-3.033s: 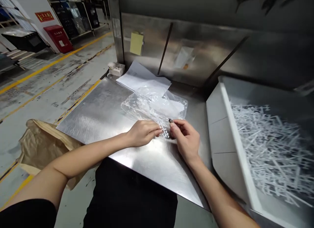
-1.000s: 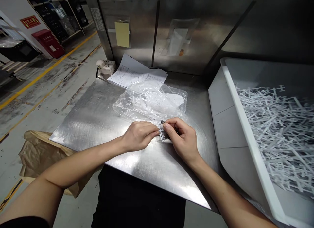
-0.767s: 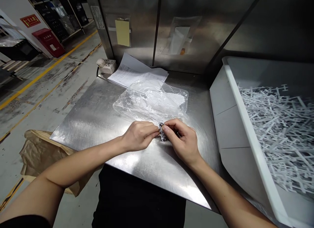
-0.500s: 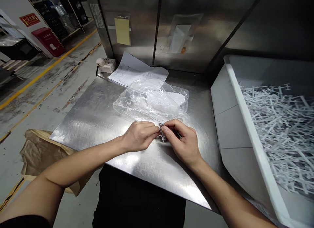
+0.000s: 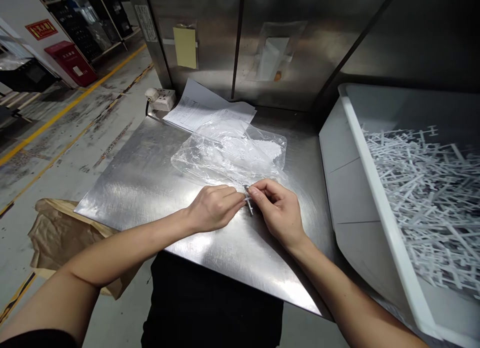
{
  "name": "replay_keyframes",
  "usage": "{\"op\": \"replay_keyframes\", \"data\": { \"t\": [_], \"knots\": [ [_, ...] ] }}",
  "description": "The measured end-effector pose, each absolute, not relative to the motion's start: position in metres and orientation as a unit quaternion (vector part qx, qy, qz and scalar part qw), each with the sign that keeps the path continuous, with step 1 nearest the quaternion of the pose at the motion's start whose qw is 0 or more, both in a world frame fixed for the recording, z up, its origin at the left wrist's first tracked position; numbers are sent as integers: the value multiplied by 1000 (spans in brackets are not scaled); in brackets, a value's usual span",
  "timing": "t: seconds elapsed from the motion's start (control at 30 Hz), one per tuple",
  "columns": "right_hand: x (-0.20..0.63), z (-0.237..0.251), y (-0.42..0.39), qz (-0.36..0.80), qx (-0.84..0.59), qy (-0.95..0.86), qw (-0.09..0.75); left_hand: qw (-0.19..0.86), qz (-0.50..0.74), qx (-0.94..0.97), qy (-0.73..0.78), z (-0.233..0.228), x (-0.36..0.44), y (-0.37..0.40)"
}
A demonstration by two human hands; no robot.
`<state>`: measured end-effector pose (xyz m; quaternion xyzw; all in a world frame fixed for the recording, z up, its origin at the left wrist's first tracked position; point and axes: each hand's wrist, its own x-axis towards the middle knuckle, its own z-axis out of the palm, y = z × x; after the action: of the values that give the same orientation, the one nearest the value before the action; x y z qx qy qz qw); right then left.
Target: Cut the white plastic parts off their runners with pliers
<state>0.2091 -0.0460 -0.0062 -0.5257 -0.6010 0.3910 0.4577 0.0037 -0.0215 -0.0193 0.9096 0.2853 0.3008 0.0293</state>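
Left hand and right hand meeting fingertip to fingertip low over a steel table, both pinched shut on one small white plastic piece, held upright-ish just above the tabletop, near its middle. Something small and dark at the top of the piece; too tiny to tell what. Just behind the hands, a crumpled clear plastic bag with white bits inside. Farther back, papers and a white socket. To the right, a white bin full of white plastic strips. Below the table's left edge, a brown paper bag on the floor.
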Motion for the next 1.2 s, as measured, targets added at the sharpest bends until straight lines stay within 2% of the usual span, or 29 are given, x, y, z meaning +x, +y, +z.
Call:
{"op": "replay_keyframes", "data": {
  "t": [0.37, 0.6, 0.73, 1.2],
  "knots": [
    [211, -2, -44, 405, -510, -587, 482, 85, 344, 881, 314, -16, -5, -17],
    [216, -4, -42, 385, -505, -606, 479, 258, 385, 819, 338, -4, -13, -10],
    [219, -7, -41, 356, -492, -634, 478, 322, 407, 779, 353, -1, -14, -8],
    [221, -2, -44, 222, -455, -728, 463, 338, 397, 790, 323, -5, -15, -5]
  ]
}}
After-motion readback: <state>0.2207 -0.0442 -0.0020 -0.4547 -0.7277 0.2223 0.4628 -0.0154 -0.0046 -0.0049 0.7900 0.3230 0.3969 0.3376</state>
